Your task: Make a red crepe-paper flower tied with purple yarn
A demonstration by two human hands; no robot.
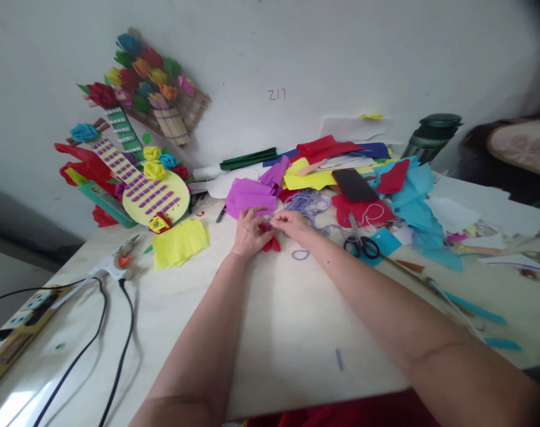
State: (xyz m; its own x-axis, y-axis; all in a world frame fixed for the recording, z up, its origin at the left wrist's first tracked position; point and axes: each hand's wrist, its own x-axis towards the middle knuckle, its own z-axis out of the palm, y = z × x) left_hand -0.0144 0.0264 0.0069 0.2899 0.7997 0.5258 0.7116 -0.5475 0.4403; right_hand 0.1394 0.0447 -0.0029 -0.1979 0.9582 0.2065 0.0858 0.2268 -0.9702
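Both my hands meet at the middle of the table over a small red folded paper piece (274,244). My left hand (251,231) presses and holds this red paper with its fingers curled around it. Close beside it, my right hand (291,224) is closed in a pinch, seemingly on an end of light purple yarn, though the fingers hide most of it. A loose tangle of the purple yarn (308,203) lies just behind my right hand, and a loop of it rests on the table below my wrist. Purple crepe paper (251,197) lies behind my left hand.
Black-handled scissors (361,245), a phone (354,185) and blue paper (415,207) lie to the right. A glue gun (115,264) with cords, yellow paper (181,242) and a paper-flower guitar (154,193) are at left. A dark bottle (432,137) stands behind.
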